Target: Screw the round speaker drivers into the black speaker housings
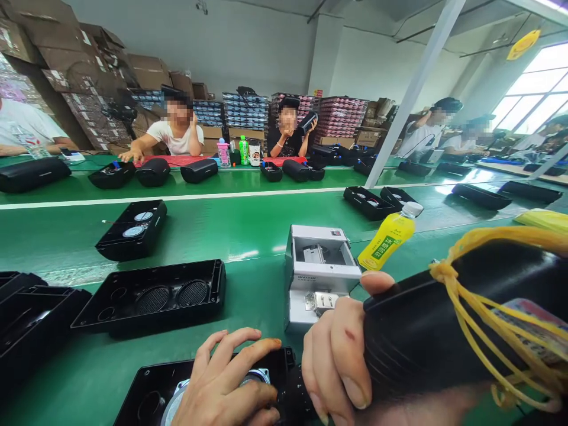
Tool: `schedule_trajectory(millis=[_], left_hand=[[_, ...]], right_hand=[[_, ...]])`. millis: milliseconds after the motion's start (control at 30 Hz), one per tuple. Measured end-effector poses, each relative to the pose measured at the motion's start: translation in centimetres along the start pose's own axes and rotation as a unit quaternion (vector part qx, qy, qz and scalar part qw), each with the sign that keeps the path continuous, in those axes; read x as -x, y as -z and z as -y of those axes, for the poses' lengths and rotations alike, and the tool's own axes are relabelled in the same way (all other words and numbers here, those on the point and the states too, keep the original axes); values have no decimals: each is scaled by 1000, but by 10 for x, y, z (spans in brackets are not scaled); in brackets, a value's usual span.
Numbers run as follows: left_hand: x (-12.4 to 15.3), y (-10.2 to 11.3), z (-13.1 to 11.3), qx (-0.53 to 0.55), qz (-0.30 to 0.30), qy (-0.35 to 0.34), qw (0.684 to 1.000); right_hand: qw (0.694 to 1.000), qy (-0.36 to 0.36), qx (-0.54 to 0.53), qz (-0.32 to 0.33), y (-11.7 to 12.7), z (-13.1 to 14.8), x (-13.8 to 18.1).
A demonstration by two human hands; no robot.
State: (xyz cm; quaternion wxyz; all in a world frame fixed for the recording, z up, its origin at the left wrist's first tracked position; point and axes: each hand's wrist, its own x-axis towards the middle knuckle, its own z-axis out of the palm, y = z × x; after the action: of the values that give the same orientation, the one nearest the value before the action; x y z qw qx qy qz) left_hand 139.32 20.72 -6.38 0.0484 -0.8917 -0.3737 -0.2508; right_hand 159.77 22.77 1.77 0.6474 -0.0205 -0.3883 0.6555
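Note:
My right hand [337, 355] is wrapped around a black electric screwdriver [408, 337], its body bound with yellow rubber bands [464, 307]. The tool lies nearly level, and its dark nose reaches left toward my other hand; the tip is hidden. My left hand [226, 378] rests with fingers apart over a round speaker driver [173, 399] seated in a black speaker housing [142, 387]. That hand covers much of the driver. Just beyond my hands stands a white screw feeder [297, 296] with a metal front piece.
An open black housing with grilles [133, 319] lies ahead on the left, beside more housings [35, 325]. Farther off is a housing with two drivers [133, 231]. A yellow drink bottle [388, 236] leans behind the feeder. Several co-workers sit across the green table [248, 219].

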Motion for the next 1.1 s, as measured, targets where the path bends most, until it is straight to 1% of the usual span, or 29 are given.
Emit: schedule_trajectory(millis=[67,167,267,333,400,467,567,733,933,1100], left_hand=[[1,1,5,-22,8,-12,1000],[6,5,15,-50,6,-47,998],[19,10,22,-54,7,-44,998],[30,11,26,-51,21,-32,998],[38,12,29,-54,42,-46,997],[43,13,33,-67,58,-70,994],[44,14,36,-87,71,-100,989],[42,15,34,-80,89,-78,990],[42,14,34,-77,93,-82,989],[42,13,35,-71,102,-82,989]], right_hand=[[1000,5,4,-10,-1,-2,-2],[999,13,19,-40,1,-8,-7],[997,22,65,-36,7,-19,-11],[993,37,103,-33,11,-28,-13],[988,43,144,-39,15,-36,-14],[983,25,180,-25,19,-44,-15],[980,0,197,-13,24,-51,-17],[983,3,180,-30,27,-58,-18],[978,4,208,-7,28,-59,-15],[978,5,211,-6,27,-60,-16]])
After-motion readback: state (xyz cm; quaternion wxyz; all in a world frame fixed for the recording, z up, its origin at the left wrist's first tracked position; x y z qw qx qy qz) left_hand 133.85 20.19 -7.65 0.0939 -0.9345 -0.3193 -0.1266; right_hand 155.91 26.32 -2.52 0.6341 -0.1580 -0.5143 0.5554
